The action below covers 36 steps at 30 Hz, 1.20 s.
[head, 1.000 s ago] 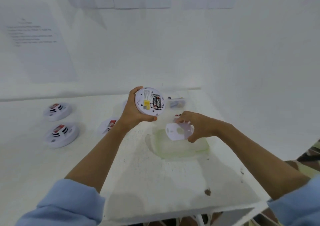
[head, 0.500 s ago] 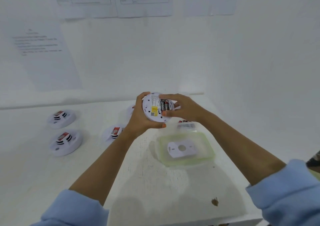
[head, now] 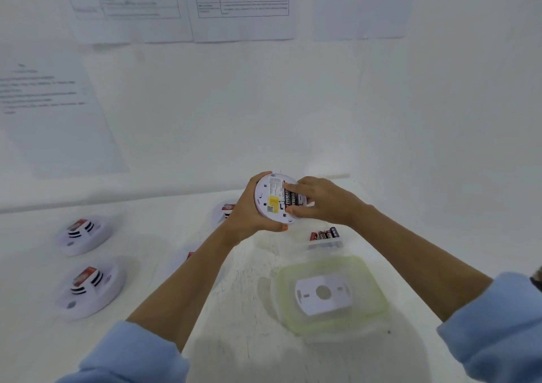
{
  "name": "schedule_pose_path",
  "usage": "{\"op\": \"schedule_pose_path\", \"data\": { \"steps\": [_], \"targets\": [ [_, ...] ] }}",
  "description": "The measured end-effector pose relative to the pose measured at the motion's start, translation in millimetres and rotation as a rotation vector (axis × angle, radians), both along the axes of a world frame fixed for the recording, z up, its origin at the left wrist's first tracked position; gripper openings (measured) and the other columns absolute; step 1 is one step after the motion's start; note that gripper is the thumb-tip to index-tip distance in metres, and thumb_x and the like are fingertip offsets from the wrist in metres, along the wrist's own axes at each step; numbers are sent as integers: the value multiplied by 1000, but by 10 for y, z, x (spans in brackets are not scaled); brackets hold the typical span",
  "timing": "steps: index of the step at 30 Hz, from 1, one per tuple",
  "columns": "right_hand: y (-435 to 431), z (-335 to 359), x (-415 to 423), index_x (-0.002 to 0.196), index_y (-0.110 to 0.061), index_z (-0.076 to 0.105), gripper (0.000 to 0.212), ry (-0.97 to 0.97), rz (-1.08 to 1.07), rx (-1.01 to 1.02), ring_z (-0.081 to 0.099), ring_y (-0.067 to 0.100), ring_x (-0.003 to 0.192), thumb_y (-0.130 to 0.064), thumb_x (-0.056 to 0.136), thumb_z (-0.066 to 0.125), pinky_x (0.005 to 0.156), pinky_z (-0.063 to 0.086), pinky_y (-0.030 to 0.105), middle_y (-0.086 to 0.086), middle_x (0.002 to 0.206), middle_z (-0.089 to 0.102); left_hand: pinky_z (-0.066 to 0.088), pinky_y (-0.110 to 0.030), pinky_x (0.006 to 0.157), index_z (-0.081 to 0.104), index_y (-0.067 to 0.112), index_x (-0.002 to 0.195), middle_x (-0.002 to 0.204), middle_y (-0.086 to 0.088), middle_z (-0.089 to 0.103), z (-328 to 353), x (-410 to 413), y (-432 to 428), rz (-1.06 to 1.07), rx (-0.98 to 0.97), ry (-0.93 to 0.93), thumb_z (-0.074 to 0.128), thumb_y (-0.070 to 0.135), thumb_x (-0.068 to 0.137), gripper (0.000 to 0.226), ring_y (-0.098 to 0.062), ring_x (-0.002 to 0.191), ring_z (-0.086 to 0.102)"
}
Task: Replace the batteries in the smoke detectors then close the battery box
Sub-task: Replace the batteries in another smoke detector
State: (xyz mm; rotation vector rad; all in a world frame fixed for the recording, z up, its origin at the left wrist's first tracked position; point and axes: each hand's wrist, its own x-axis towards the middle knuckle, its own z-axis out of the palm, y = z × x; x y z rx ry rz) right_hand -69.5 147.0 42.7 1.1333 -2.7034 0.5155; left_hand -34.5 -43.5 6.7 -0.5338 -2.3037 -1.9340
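My left hand (head: 245,215) grips a round white smoke detector (head: 271,199) with its back turned up towards me. Black batteries (head: 290,198) sit in its open compartment. My right hand (head: 322,200) rests on those batteries with the fingertips pressing on them. On the table below stands a small clear battery box (head: 325,240) with several batteries in it. In front of it lies the greenish box lid (head: 369,288), and the detector's white back cover (head: 322,293) lies on that lid.
Two smoke detectors lie at the left, one far (head: 83,234) and one near (head: 91,290). Two more lie partly hidden behind my left arm, one (head: 224,211) further back and one (head: 187,258) closer. White walls with printed sheets (head: 240,4) close off the table's back and right.
My right hand put the back cover down on the green lid and moved up to the batteries in the detector. The detector stays held in my left hand.
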Motion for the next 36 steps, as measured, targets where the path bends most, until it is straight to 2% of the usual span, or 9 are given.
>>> {"op": "schedule_pose_path", "data": {
  "steps": [7, 13, 17, 18, 20, 21, 26, 32, 36],
  "targets": [
    [5, 1, -191, 137, -10, 40, 54, 152, 35, 110, 55, 31, 87, -35, 91, 52, 74, 44, 32, 19, 107, 56, 53, -20, 77, 34, 20, 129, 122, 5, 48, -17, -221, 8, 12, 15, -18, 79, -3, 51, 94, 2, 105, 55],
    [4, -40, -296, 122, 3, 53, 63, 87, 94, 120, 47, 24, 54, -45, 85, 37, 50, 37, 25, 23, 84, 61, 54, -26, 83, 34, 19, 130, 125, 1, 47, -41, -341, 42, 26, 17, -16, 80, -2, 51, 94, -8, 111, 53],
    [-3, 2, -326, 140, -12, 32, 78, 184, 26, 185, 57, 35, 97, -62, 82, 23, 79, 49, 37, 20, 120, 52, 53, -33, 90, 33, 21, 130, 127, -2, 46, -80, -355, 41, 51, 19, -22, 82, 5, 50, 96, -17, 116, 49],
    [-24, 14, -307, 139, -9, 34, 75, 177, 43, 157, 58, 34, 90, -59, 84, 24, 75, 50, 36, 21, 117, 53, 52, -34, 92, 33, 21, 130, 128, -2, 46, -83, -357, 34, 59, 13, -22, 82, 6, 49, 96, -17, 116, 49],
    [-44, -6, -273, 128, 1, 47, 64, -101, 66, 172, 56, 30, 60, -45, 88, 30, 52, 49, 30, 24, 95, 59, 52, -35, 93, 32, 19, 131, 129, -4, 45, -87, -364, 22, 71, -4, -17, 81, 7, 50, 96, -18, 117, 48],
    [-28, -72, -323, 126, 3, 49, 62, -70, 71, 166, 54, 29, 55, -42, 88, 31, 49, 48, 30, 24, 91, 59, 52, -34, 92, 32, 19, 131, 129, -5, 45, -92, -367, 19, 73, -5, -18, 81, 6, 49, 96, -19, 117, 48],
    [-10, -21, -362, 142, -18, 30, 53, 40, 8, 205, 52, 33, 111, -41, 95, 31, 92, 45, 41, 16, 131, 48, 52, -33, 91, 31, 17, 132, 129, -6, 45, -130, -353, 13, 93, -6, -21, 81, 6, 48, 99, -18, 116, 49],
    [59, 8, -355, 135, -21, 45, 57, -74, 60, -34, 47, 19, 120, -44, 85, 59, 94, 43, 28, 3, 139, 41, 51, -44, 93, 30, 18, 134, 134, -12, 42, -121, -340, -17, 87, 3, -17, 84, 19, 45, 104, -27, 123, 46],
    [6, 51, -367, 114, -17, 61, 56, -243, 68, -233, 42, 14, 113, -31, 64, 82, 95, 38, 21, -1, 118, 38, 52, -37, 92, 31, 21, 131, 130, -5, 44, -98, -333, 1, 86, -9, -10, 85, 17, 45, 102, -21, 121, 47]
  ]
}}
